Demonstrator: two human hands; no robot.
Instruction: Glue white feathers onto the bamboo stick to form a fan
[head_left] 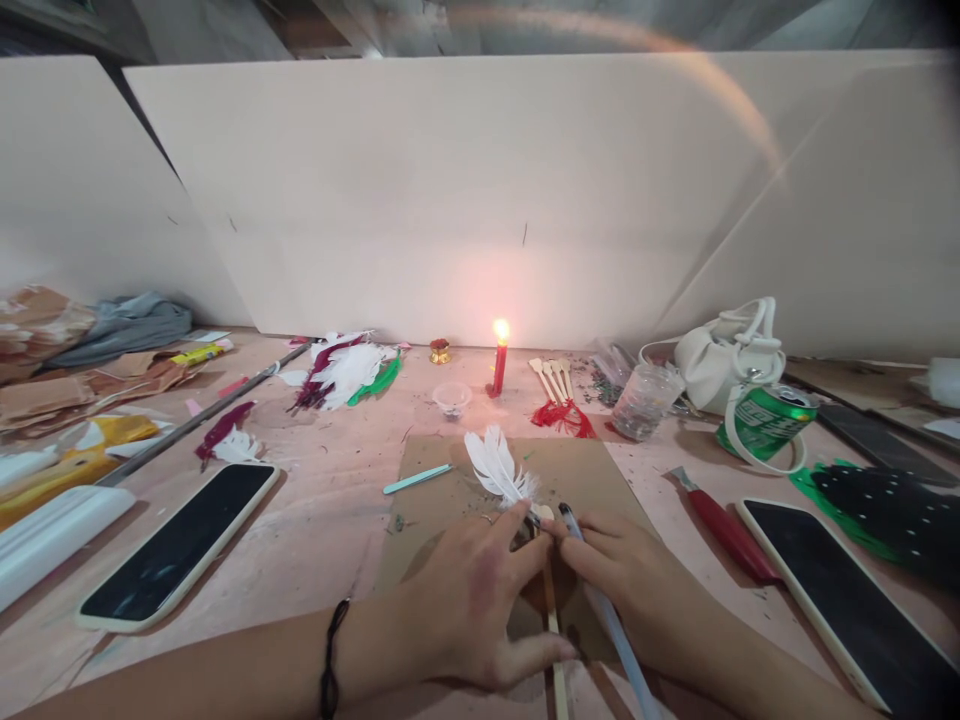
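My left hand (480,585) is closed, its fingers pressed on the quill ends of the white feathers (496,465) and the head of a thin wooden stick (550,605). The stick runs toward me, past my left thumb. In my closed right hand (622,565) is a translucent glue stick (627,645) with a blackened tip; my right fingertips also touch the stick's head. My fingers hide the join between feathers and wood. Beneath both hands lies a brown cardboard sheet (600,465), with turquoise tweezers (417,479) at its left edge.
A lit red candle (500,368) stands beyond the cardboard, beside a small clear cup (452,400) and several tasselled wooden sticks (556,385). Phones (184,545) lie on both sides. To the right are a red-handled knife (727,530), plastic cup (646,402), green can (769,418) and white bag (720,365).
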